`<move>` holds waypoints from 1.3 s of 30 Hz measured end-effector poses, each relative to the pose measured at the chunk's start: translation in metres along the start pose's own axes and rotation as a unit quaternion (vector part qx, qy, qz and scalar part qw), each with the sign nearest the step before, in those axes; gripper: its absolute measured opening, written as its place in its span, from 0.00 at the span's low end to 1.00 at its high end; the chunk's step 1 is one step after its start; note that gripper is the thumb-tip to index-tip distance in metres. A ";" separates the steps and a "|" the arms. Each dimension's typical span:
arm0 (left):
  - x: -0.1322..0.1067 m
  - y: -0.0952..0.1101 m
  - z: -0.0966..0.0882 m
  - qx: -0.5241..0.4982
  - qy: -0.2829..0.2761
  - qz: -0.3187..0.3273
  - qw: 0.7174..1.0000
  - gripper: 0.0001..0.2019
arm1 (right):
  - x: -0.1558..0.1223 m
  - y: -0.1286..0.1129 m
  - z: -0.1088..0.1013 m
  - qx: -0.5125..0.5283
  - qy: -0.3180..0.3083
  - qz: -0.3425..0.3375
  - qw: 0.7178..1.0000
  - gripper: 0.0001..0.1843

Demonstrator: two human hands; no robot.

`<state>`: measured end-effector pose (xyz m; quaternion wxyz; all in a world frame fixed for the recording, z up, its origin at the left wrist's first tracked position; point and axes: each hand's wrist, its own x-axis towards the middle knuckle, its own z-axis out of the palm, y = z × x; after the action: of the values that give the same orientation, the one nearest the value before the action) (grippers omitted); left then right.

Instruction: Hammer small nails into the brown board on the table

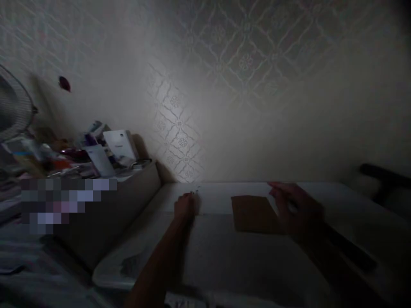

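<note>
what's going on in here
Someone is working in dim light at a white table against a patterned wall. Their left hand is toward the table's far side, next to some tiny bits. Their right hand is beside a flat brown piece lying on the table, partly blocking its right edge from view. It's too dark to tell whether either hand holds anything.
</note>
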<state>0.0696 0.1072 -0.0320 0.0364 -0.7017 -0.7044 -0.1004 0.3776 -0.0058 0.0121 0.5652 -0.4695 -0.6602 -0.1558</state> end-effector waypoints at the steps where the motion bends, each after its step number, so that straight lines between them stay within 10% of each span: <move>1: 0.004 0.001 0.002 0.002 0.002 0.001 1.000 0.23 | -0.003 0.008 0.011 -0.011 -0.011 -0.011 1.000 0.13; 6: 0.023 0.002 0.008 0.016 0.002 0.026 1.000 0.19 | -0.035 0.063 0.053 -0.079 -0.143 0.022 0.986 0.15; 11: 0.032 -0.003 0.008 0.010 0.008 0.034 0.999 0.17 | -0.044 0.087 0.053 -0.111 -0.160 0.044 0.980 0.17; 39: -0.006 0.002 -0.022 -0.031 -0.026 -0.033 0.999 0.13 | -0.043 0.071 0.044 -0.103 -0.178 0.104 0.973 0.16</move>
<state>0.0697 0.0966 -0.0110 -0.0070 -0.6813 -0.7244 -0.1049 0.4039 0.0437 -0.0636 0.4004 -0.6117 -0.6779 -0.0773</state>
